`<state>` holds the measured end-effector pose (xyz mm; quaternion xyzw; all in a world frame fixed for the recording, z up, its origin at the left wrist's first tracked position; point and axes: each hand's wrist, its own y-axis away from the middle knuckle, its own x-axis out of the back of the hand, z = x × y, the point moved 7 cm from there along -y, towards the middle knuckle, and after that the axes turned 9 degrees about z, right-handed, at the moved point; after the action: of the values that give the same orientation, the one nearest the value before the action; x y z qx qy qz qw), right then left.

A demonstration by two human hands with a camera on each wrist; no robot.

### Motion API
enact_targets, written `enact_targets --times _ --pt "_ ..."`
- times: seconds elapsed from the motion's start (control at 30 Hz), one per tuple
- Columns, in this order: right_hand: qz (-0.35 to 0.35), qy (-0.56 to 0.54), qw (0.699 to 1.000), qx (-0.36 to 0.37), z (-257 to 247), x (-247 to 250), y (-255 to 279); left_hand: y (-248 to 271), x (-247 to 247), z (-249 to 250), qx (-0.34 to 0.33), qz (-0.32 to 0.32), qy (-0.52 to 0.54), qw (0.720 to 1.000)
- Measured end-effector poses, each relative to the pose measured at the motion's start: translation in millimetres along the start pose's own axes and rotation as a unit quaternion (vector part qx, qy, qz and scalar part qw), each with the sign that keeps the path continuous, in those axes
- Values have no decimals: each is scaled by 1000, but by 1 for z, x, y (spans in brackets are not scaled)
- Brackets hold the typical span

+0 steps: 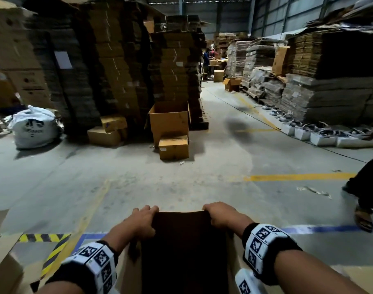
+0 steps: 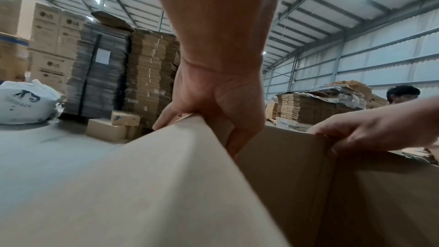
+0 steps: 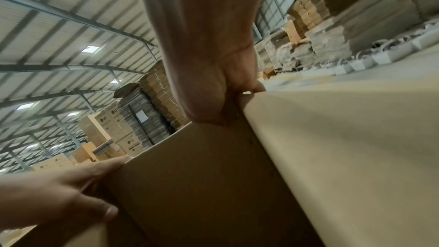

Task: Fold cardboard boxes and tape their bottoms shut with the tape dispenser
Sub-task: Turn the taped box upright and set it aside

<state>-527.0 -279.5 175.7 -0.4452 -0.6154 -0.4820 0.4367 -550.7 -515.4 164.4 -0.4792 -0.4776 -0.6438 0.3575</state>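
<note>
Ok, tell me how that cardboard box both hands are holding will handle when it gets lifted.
The cardboard box probably lifts lightly: it looks open and empty inside. Its walls likely flex a little, since the left hand and right hand hold only thin top edges at the corners. With the bottom apparently untaped, it may skew out of square.

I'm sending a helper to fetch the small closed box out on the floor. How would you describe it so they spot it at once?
Start at the tall stacks of flattened cardboard left of the aisle. At their foot stands a large open-topped box. The small closed box sits on the concrete floor right against its front, nearer the camera: low, shut, with a small white label on its front.
</note>
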Motion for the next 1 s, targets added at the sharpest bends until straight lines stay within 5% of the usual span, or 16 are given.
enact_targets --times 0.47,0.7,1.0 --pt "-21 -16 998 -54 -15 29 71 41 32 20 54 -21 40 998" --pt "-4 -66 995 -76 -42 63 195 153 17 26 4 -6 73 997" --pt "0 -89 994 -67 -75 19 350 351 -47 48 -59 19 119 991"
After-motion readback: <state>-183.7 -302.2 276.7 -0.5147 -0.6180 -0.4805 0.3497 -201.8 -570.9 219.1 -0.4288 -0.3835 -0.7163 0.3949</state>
